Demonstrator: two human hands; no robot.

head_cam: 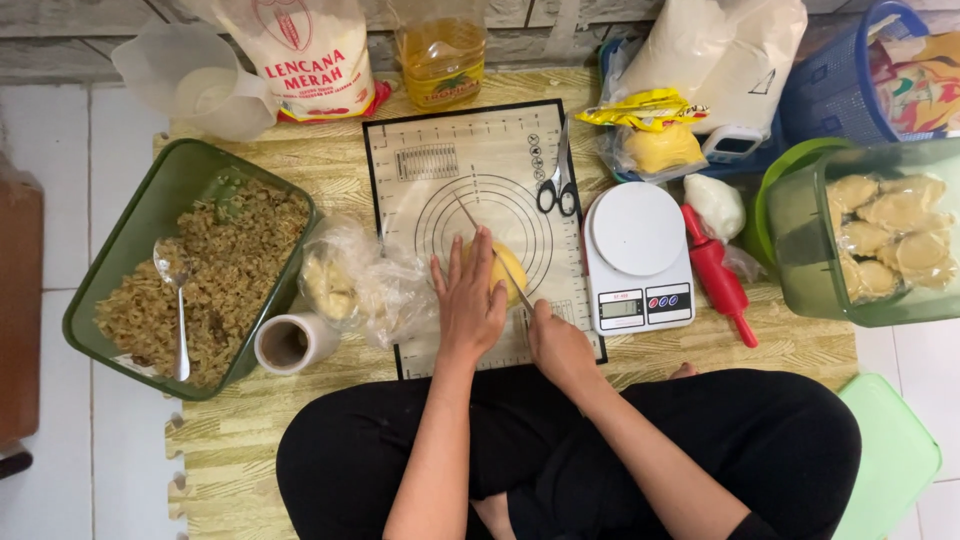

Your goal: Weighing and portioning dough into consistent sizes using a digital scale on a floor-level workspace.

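Observation:
My left hand [468, 300] lies flat, fingers apart, on a yellow lump of dough [509, 268] at the middle of a white silicone mat [440, 160] with printed circles. My right hand [556, 342] is closed on the handle of a thin metal knife [492, 252], whose blade runs up to the left across the dough. Most of the dough is hidden under my left hand.
A green tub of noodle filling [130, 240] with a spoon sits left, beside a roll of wrap [293, 343] and a plastic bag [365, 280]. Scissors [556, 190], a white scale [638, 255], a red rolling pin [720, 275] and a green tub of folded pastries [800, 230] stand right.

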